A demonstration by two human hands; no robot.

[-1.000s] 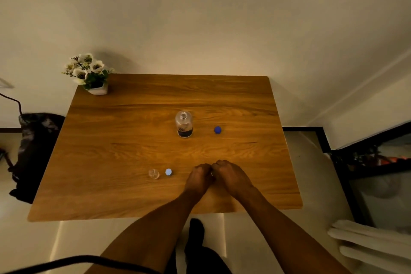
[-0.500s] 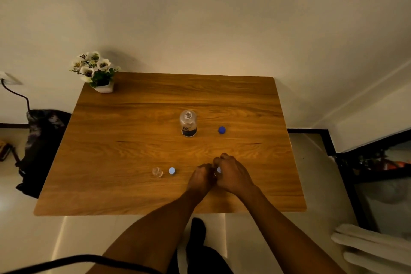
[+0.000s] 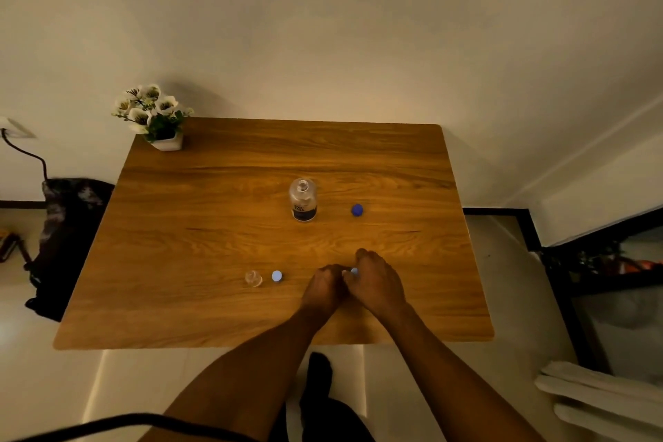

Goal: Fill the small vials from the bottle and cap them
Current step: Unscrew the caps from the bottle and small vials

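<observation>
Low in the middle of the frame, the left hand (image 3: 324, 285) and the right hand (image 3: 376, 282) are brought together over the tabletop (image 3: 215, 316), knuckles touching. The fingers of both are curled around something small between them; only a pale blue cap (image 3: 354, 271) is seen at the right hand's fingertips. What lies under the cap is hidden by the fingers, so whether a vial is gripped by the left hand cannot be told.

To the left of the hands, an open clear glass vial (image 3: 253, 278) stands on the tabletop, and a second pale blue cap (image 3: 276, 276) lies just beside it on its right, apart from the hands.

Further up, near the middle of the tabletop, a clear bottle (image 3: 303, 200) with a dark label is stood upright, its mouth uncovered. To its right, well apart from it, a dark blue bottle cap (image 3: 357, 210) is laid on the wood.

At the upper left corner of the tabletop a small white pot of white flowers (image 3: 154, 117) is placed.
</observation>
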